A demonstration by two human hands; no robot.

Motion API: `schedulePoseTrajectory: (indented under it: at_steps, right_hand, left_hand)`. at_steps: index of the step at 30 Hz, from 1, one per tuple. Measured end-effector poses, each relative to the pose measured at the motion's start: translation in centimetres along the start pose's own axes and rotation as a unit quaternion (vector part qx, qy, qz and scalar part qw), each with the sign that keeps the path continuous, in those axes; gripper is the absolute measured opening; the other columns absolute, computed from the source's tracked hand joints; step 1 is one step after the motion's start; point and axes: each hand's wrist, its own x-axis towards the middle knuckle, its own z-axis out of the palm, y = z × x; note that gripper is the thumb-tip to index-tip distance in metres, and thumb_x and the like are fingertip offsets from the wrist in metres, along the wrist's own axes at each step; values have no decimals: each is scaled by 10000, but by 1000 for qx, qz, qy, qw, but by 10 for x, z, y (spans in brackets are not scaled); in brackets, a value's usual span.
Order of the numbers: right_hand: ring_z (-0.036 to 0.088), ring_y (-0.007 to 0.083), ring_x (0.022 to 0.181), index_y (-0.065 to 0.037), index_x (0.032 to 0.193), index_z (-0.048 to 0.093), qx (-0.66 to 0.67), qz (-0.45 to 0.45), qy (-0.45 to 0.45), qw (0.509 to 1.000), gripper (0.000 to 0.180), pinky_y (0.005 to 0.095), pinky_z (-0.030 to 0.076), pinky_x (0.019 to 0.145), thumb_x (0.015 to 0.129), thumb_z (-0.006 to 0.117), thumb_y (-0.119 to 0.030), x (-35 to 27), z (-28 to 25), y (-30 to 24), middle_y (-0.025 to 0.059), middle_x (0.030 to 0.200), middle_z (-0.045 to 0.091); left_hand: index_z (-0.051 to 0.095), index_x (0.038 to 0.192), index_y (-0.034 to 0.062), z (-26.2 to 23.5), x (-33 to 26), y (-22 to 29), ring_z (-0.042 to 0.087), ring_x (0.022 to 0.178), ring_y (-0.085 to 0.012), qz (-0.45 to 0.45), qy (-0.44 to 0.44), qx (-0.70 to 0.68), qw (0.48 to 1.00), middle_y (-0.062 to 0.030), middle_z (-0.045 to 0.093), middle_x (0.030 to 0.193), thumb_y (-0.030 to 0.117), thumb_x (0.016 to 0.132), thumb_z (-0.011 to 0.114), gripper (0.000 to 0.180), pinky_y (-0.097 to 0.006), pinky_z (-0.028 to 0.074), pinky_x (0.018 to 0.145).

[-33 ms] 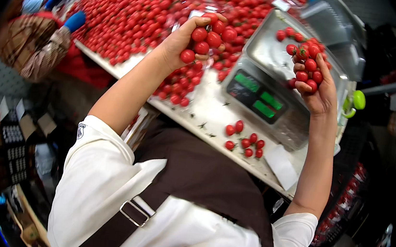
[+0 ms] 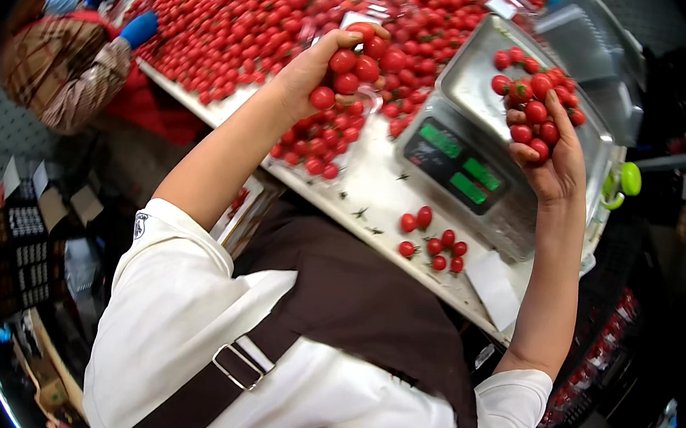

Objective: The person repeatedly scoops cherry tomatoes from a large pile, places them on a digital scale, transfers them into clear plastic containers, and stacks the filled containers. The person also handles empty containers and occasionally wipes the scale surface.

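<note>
My left hand [image 2: 309,75] is closed around a handful of red cherry tomatoes [image 2: 366,68], raised over the heap on the table. Just behind it are clear plastic boxes [image 2: 324,13], partly hidden by the tomatoes. My right hand [image 2: 563,169] curls around another handful of cherry tomatoes [image 2: 535,111] above the steel pan of a digital scale [image 2: 474,69]. More tomatoes [image 2: 503,59] lie on the pan beyond the fingers. Green digits glow on the scale's dark display [image 2: 452,165].
A large heap of cherry tomatoes [image 2: 229,26] covers the far table. Several loose ones [image 2: 435,245] lie near the front edge beside a white paper [image 2: 492,290]. Clear containers [image 2: 579,38] stand behind the scale. At left works a person wearing blue gloves [image 2: 138,29].
The table, scale and loose tomatoes sit slightly farther right in the picture. Both my hands keep their grip on the tomatoes and have barely moved in view.
</note>
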Motion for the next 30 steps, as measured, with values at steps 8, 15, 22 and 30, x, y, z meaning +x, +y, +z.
schedulePoseTrajectory:
  at_steps: [8, 15, 22, 30]
  right_hand:
    - [608, 114, 729, -89, 1187, 620, -297, 122, -3, 947, 356, 271, 511, 570, 985, 635, -382, 46, 98, 151, 25, 957, 652]
    - [596, 216, 1139, -6, 1348, 559, -424, 54, -53, 903, 533, 377, 583, 842, 1004, 578, -413, 70, 110, 165, 138, 1300, 598]
    - [668, 150, 938, 32, 1250, 591, -385, -39, -19, 922, 390, 293, 575, 789, 1020, 573, -282, 63, 80, 113, 105, 1069, 652]
    - [666, 139, 880, 9, 1206, 631, -517, -118, 19, 848, 267, 282, 534, 785, 997, 595, -152, 21, 58, 123, 51, 1023, 692]
  left_hand:
    - [570, 1265, 50, -87, -47, -50, 603, 1011, -176, 197, 130, 416, 878, -84, 592, 1128, 204, 953, 596, 349, -306, 504, 893]
    - [605, 1224, 27, -102, -57, -56, 590, 1102, -277, 259, 172, 590, 746, -137, 598, 1156, 193, 901, 665, 369, -351, 456, 977]
    - [614, 1208, 39, -106, -67, -59, 577, 1105, -297, 253, 159, 584, 754, -140, 591, 1183, 131, 850, 656, 372, -374, 455, 980]
    - [656, 1169, 66, -96, -74, -59, 530, 1165, -345, 274, 112, 645, 705, -146, 583, 1226, 147, 839, 714, 344, -417, 434, 1014]
